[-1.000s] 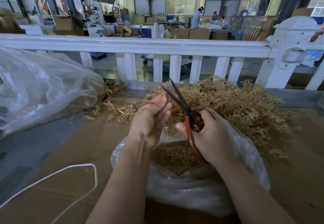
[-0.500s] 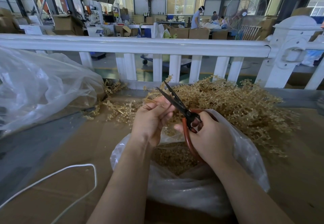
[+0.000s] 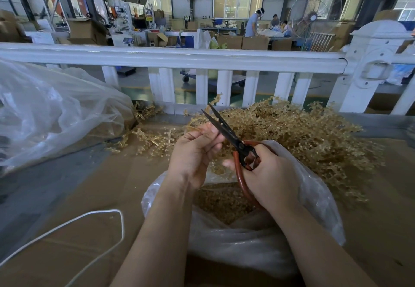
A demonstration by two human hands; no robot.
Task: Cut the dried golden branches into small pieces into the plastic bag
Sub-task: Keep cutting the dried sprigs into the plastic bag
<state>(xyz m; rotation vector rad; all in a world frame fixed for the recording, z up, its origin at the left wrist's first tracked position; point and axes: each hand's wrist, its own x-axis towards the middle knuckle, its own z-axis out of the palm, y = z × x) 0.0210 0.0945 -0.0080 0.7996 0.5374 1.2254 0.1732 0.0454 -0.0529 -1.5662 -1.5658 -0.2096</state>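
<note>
My left hand (image 3: 194, 152) pinches a thin sprig of dried golden branch (image 3: 195, 128) between thumb and curled fingers, holding it just above the mouth of the clear plastic bag (image 3: 314, 197) that sits on the brown cardboard-covered counter (image 3: 78, 197). My right hand (image 3: 267, 174) is curled through the red-brown loop handles of the black-bladed scissors (image 3: 226, 133); the blades stand only slightly parted, tips pointing up and away, the lower blade lying against my left fingertips (image 3: 211, 130).

The bag already holds a bed of cut golden pieces (image 3: 222, 201). The uncut stock — a loose heap of dried golden branches (image 3: 303, 134) — lies on the counter behind and to the right of the bag, below the white railing (image 3: 170, 59). A second, larger clear plastic bag (image 3: 56, 111) slumps at the left, and a white cord (image 3: 89, 221) loops near my left forearm.

Step in hand, as I judge it: snipping the held sprig. To do it well I would keep the sprig directly over the bag's opening so that pieces fall inside, feed the stem deep between the blades where they bite best, and draw my fingertips back from the edge — they sit very close to it. Short, even cuts, advancing the sprig after each one, should suit.
</note>
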